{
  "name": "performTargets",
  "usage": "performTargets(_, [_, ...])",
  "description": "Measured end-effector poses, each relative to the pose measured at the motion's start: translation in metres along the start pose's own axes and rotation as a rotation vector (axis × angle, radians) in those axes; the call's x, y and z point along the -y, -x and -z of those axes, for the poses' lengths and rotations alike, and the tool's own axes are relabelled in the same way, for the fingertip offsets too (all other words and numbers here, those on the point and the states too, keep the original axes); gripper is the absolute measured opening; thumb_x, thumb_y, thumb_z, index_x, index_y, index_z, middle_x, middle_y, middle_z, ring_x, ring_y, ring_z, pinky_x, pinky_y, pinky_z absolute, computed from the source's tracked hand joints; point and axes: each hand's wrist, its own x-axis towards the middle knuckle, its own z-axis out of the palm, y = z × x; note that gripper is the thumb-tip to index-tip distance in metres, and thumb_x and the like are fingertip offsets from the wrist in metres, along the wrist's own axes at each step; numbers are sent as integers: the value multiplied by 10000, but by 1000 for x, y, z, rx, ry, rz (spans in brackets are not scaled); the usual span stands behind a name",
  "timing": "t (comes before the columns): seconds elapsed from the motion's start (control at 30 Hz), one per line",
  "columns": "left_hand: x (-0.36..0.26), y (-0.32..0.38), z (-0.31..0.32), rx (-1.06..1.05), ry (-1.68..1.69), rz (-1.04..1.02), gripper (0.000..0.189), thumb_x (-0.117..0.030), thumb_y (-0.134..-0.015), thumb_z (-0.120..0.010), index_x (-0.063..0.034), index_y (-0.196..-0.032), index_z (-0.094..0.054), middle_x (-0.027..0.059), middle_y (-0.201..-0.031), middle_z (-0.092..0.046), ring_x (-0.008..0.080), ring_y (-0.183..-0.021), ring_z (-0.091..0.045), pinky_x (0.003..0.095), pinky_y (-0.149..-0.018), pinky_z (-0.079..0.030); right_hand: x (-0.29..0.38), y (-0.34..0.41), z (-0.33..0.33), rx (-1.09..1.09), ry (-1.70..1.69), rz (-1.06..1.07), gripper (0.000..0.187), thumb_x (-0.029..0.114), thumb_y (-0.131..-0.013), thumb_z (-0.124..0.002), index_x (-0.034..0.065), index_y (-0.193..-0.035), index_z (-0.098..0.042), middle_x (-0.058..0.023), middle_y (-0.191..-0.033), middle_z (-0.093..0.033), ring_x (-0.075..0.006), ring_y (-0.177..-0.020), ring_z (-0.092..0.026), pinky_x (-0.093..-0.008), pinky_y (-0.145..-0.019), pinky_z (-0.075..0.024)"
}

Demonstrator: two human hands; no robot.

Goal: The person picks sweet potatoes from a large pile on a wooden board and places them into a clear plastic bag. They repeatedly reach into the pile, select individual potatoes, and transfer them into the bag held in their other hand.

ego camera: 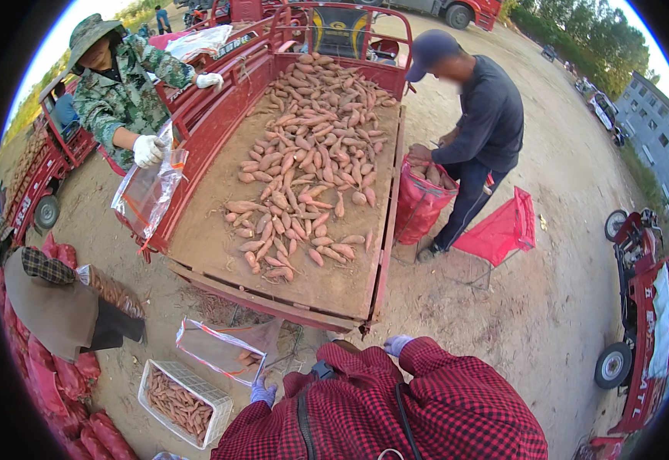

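My left hand (264, 392), in a pale purple glove, is at the near corner of a clear mesh bag (228, 345) with a white and orange rim. The bag hangs open on a wire stand, with a few sweet potatoes (248, 359) inside. Whether my fingers grip the rim or only touch it is unclear. In a matching glove, my right hand (396, 345) is in front of my body, just short of the truck bed's corner; its fingers are partly hidden by the sleeve. A heap of sweet potatoes (311, 161) covers much of the truck bed (208, 241) ahead.
A white plastic crate (219, 411) of sweet potatoes stands left of me. At right, a person (478, 109) bends over a filled red mesh bag (420, 207), near another red bag (501, 230). Across the bed, a gloved person (133, 86) holds a clear bag (153, 187). Red sacks (70, 374) line the left.
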Motion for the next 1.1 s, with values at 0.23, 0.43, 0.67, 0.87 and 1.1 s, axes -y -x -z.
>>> performTargets(0.23, [62, -13, -21, 199, 238, 153, 662, -293, -852, -667, -20, -1405, -427, 257, -1380, -485, 354, -1272, -491, 399, -1047, -405, 20, 58, 33, -97, -277, 53, 478, 421, -924, -509, 122, -1291, -577, -133, -1282, -599, -323, -1195, -555, -413, -1002, -434])
performTargets(0.43, [1, 4, -63, 211, 287, 151, 618, -286, -890, -635, -7, -1402, -429, 213, -1365, -523, 318, -1257, -518, 390, -1030, -419, -77, 81, -26, -126, -350, -21, 510, 434, -932, -516, 88, -1302, -572, -166, -1283, -595, -330, -1207, -547, -404, -1024, -420])
performTargets(0.67, [-65, -11, -93, 42, 211, 53, 580, -323, -892, -612, -15, -1364, -471, 226, -1329, -548, 338, -1230, -538, 403, -1030, -418, -183, 69, -47, -24, -278, -122, 503, 463, -912, -526, 139, -1292, -586, -144, -1306, -584, -320, -1227, -537, -405, -1036, -416])
performTargets(0.87, [-173, 13, -144, 66, 284, 105, 563, -324, -905, -613, -58, -1380, -469, 211, -1305, -571, 329, -1218, -549, 408, -1021, -422, -282, 83, -34, -153, -496, -140, 454, 385, -926, -550, 120, -1293, -586, -157, -1264, -611, -302, -1182, -581, -375, -1005, -442])
performTargets(1.1, [-231, 9, -177, 128, 235, 151, 553, -310, -929, -600, -44, -1391, -456, 200, -1327, -557, 315, -1240, -533, 389, -1033, -416, -341, 72, 13, -230, -466, -125, 426, 338, -928, -584, 59, -1248, -614, -156, -1220, -644, -286, -1155, -600, -352, -987, -451])
